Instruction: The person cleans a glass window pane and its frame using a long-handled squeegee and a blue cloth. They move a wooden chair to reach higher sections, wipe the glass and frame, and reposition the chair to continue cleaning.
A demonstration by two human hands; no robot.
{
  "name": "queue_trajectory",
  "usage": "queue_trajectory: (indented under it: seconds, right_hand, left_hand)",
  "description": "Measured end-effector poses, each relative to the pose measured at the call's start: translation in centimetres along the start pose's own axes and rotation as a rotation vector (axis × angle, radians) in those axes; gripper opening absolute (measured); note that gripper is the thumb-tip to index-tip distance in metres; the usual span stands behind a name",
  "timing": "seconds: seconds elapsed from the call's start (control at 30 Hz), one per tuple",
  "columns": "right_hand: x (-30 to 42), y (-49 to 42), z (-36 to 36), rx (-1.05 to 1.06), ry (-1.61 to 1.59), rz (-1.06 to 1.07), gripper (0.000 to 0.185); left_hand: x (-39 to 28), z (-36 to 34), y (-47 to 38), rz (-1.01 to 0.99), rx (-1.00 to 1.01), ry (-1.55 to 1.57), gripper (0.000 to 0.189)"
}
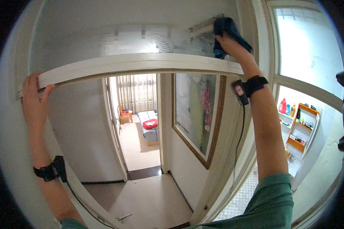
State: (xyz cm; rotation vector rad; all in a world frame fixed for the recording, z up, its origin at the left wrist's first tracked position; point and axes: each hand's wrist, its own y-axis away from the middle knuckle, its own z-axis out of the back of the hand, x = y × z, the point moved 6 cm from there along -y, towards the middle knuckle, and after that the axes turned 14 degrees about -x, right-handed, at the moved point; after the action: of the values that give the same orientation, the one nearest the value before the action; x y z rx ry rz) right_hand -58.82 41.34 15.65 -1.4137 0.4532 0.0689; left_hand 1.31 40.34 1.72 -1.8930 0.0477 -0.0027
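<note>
My right hand [229,44] presses a dark blue cloth [226,25] against the glass transom pane [103,17] above a doorway, near the pane's right side. Streaks and smudges mark the lower glass left of the cloth. With my left hand [34,97] I grip the left end of the white door-frame crossbar [140,60], fingers over its top and thumb beneath. Both wrists carry black strapped devices with cables.
Through the doorway runs a hallway with a framed picture [195,114] on its right wall and a bedroom with a bed [147,126] and an orange chair [125,114] beyond. At right, shelves [302,126] hold bottles. A pale object [123,217] lies on the floor.
</note>
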Motion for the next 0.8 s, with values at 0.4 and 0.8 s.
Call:
queue_trajectory:
  seconds: [0.4, 0.8]
  right_hand:
    - [10.7, -1.6, 1.5, 0.191, -0.100, 0.086, 0.018]
    - [47.9, -18.3, 9.6, -0.081, -0.664, 0.290, 0.026]
  left_hand:
    - [-0.1, 0.2, 0.1, 0.034, 0.041, 0.057, 0.064]
    - [-1.6, 17.4, 8.8, 0.182, 0.177, 0.450, 0.047]
